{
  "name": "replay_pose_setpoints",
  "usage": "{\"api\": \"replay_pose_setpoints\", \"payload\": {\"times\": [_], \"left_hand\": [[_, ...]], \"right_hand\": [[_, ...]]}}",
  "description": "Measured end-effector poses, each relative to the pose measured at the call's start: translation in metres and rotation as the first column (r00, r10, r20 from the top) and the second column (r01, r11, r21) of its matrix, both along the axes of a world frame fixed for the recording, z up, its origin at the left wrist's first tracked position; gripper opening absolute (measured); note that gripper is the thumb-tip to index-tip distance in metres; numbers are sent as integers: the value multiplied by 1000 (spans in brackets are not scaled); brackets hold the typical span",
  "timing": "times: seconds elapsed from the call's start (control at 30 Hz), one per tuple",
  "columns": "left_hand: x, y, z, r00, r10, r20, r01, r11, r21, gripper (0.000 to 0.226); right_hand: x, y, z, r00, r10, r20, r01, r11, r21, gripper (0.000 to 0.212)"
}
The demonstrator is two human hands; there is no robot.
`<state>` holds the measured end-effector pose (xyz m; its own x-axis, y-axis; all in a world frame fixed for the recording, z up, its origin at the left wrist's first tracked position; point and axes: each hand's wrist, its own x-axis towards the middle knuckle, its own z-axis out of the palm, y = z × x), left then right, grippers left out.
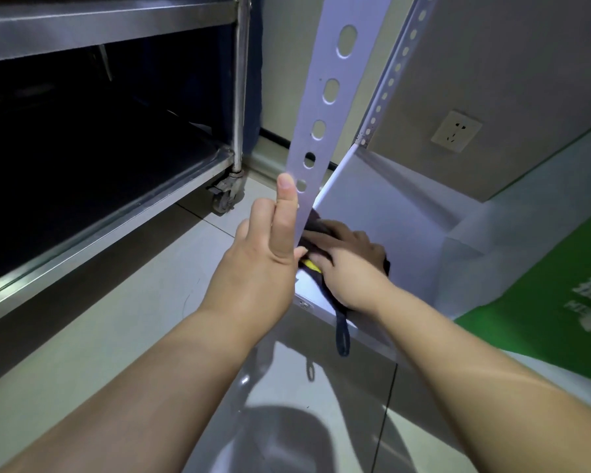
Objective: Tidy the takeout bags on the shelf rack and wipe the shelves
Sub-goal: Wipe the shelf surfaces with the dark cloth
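Dark cloth rag (pixel 325 233), painted metal upright (pixel 325 97), glossy floor tiles (pixel 116 336)

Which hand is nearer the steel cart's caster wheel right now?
Left. The left hand grips the rack's upright post, just right of the caster wheel; the right hand holds the dark cloth on the shelf, farther right beyond the post.
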<state>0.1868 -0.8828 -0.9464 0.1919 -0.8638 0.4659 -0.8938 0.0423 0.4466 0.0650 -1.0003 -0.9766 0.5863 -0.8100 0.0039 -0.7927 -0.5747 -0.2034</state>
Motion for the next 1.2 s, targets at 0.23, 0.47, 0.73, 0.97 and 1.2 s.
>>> {"api": "replay_pose_setpoints", "payload": {"times": [0.23, 0.47, 0.73, 0.97, 1.2], "left_hand": [[-2, 1, -1, 1000, 0, -19, 0, 1000, -10, 86], [-1, -1, -3, 1000, 25, 8, -24, 1000, -19, 85], [-5, 0, -2, 986, 21, -164, -31, 998, -62, 80], [-6, -1, -4, 998, 39, -59, -43, 997, -69, 87], [-10, -2, -7, 996, 72, -62, -77, 993, -86, 84]], "right_hand": [[-7, -39, 20, 781, -625, 17, 616, 774, 147, 48], [-6, 7, 2, 998, -54, -13, 54, 999, -8, 39], [9, -18, 12, 910, -414, -41, 415, 909, 28, 42], [-22, 2, 10, 985, -170, -42, 171, 985, 27, 39], [-13, -2, 4, 925, -372, -82, 375, 927, 20, 43]]}}
